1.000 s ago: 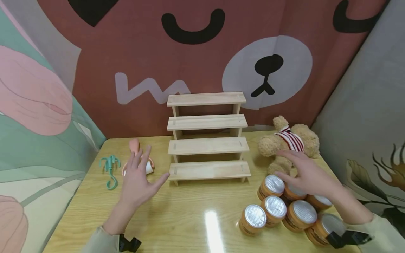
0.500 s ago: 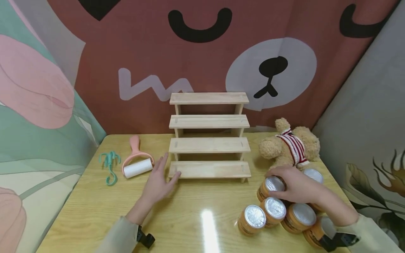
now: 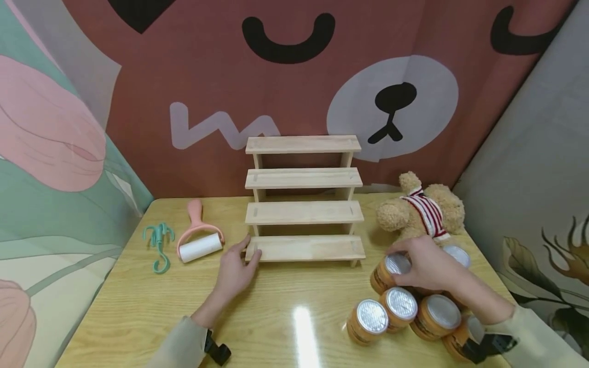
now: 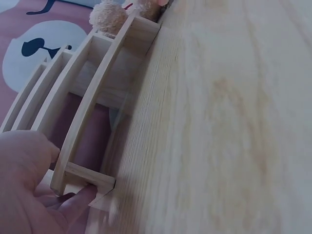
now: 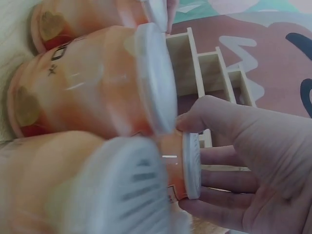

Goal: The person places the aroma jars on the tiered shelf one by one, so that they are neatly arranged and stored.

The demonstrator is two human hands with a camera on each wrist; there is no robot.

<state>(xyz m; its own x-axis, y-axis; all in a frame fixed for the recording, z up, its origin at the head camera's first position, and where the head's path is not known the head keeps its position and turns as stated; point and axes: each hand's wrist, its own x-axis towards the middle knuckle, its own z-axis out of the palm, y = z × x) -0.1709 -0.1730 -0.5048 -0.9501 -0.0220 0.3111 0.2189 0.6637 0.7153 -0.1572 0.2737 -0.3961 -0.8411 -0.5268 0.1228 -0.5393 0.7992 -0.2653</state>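
A four-step wooden display stand stands at the back of the table. My left hand grips the left end of its lowest step; the left wrist view shows fingers curled around that end. On the right, my right hand holds an orange jar with a silvery lid, thumb on the near side and fingers around the far side. In the right wrist view, this jar is partly hidden behind nearer jars. Several similar jars cluster around and below the right hand.
A teddy bear in a striped top lies behind the jars. To the left are a pink-handled lint roller and a green hook. A patterned cloth hangs directly behind the stand.
My left hand has moved right from over the lint roller and taken hold of the lowest step's end. My right hand has come down onto a jar, which has shifted slightly left.
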